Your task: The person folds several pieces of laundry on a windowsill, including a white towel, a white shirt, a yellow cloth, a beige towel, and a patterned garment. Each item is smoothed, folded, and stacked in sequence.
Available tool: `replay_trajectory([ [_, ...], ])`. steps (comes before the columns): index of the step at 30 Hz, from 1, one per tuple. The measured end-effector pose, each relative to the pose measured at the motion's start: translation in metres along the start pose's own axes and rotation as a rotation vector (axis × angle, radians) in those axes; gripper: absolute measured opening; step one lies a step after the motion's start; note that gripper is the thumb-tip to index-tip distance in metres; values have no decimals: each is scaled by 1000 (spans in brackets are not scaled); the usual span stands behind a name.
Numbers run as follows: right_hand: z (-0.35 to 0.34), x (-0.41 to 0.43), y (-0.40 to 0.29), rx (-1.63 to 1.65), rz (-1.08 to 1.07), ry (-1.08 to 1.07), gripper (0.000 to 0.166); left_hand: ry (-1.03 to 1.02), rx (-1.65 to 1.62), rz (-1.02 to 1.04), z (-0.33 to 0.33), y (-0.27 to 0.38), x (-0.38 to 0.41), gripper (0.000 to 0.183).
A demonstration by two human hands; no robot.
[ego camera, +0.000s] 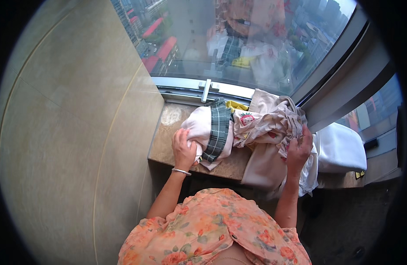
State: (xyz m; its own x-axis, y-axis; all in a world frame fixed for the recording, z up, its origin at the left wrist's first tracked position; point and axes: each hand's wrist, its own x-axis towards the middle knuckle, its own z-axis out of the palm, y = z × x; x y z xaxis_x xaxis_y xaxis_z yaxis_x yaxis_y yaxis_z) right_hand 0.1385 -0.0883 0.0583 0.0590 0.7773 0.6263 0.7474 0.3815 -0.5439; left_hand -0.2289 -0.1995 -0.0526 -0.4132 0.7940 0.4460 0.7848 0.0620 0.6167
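Note:
My left hand [184, 149] grips the near left edge of a bundled white garment with a green plaid band [219, 129], which lies on the stone window sill [235, 165]. On the right, my right hand [299, 149] has its fingers on the gathered waistband of a pale pink garment printed with strawberries [256, 126]. That garment touches the plaid band. Beneath and behind it is a beige cloth [264, 165], part of which hangs over the sill's front edge. A bit of yellow fabric [237, 105] shows behind the clothes.
A window handle [206, 90] stands on the frame just behind the clothes. A tiled wall [124, 132] bounds the sill on the left. To the right are a thick window post [345, 76], a white folded cloth [341, 149] and a crumpled white garment [310, 175].

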Motion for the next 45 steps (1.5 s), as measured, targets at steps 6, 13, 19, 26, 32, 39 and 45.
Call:
replay_trajectory([
  [6, 78, -26, -88, 277, -239, -354, 46, -235, 140, 239, 2, 74, -29, 85],
  [13, 143, -61, -20, -93, -214, -470, 40, -121, 228, 217, 42, 14, -20, 87],
  [19, 137, -68, 7, -82, -161, -457, 32, 46, -197, -132, 25, -54, 0, 39],
  [26, 124, -83, -61, 699, 331, -897, 51, -51, -1024, -492, -26, -10, 11, 25],
  [32, 143, -107, -89, 1185, 983, -1034, 56, -441, -1047, -532, -4, 36, -22, 44],
  [39, 151, -127, -60, 1193, 1212, -826, 34, -575, -924, -472, 14, 13, -29, 31],
  [45, 142, -124, -45, 998, 1046, -682, 31, -266, -1489, -714, -24, -11, -5, 23],
])
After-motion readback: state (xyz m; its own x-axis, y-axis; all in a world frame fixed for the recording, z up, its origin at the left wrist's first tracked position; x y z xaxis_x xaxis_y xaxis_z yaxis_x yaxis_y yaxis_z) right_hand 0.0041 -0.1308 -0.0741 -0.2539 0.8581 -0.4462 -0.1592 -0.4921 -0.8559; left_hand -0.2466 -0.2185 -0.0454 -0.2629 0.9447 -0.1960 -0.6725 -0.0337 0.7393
